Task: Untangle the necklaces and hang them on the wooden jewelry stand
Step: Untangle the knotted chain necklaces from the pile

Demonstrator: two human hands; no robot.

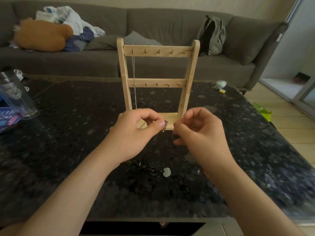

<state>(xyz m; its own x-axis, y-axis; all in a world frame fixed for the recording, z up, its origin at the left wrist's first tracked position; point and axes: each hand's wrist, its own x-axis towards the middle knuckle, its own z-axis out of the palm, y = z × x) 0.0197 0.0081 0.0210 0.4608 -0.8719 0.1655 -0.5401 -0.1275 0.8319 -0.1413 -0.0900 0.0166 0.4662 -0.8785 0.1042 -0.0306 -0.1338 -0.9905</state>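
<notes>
The wooden jewelry stand (pixel 157 79) stands upright in the middle of the dark table, with two rails of small hooks. A silver chain (pixel 134 79) hangs from the top rail's leftmost hook. My left hand (pixel 136 132) pinches a thin necklace (pixel 164 125) at its clasp, just in front of the stand's base. My right hand (pixel 196 132) is beside it with curled fingers close to the clasp; I cannot tell whether it touches the chain. A dark tangle of necklaces (pixel 146 168) with a pale pendant (pixel 166 172) lies on the table below my hands.
A dark speckled table (pixel 68 150) carries a clear plastic tube (pixel 15 97) and a blue box at the left, and small items (pixel 219 86) at the far right. A grey sofa (pixel 170 24) with clothes, cushions and a backpack stands behind.
</notes>
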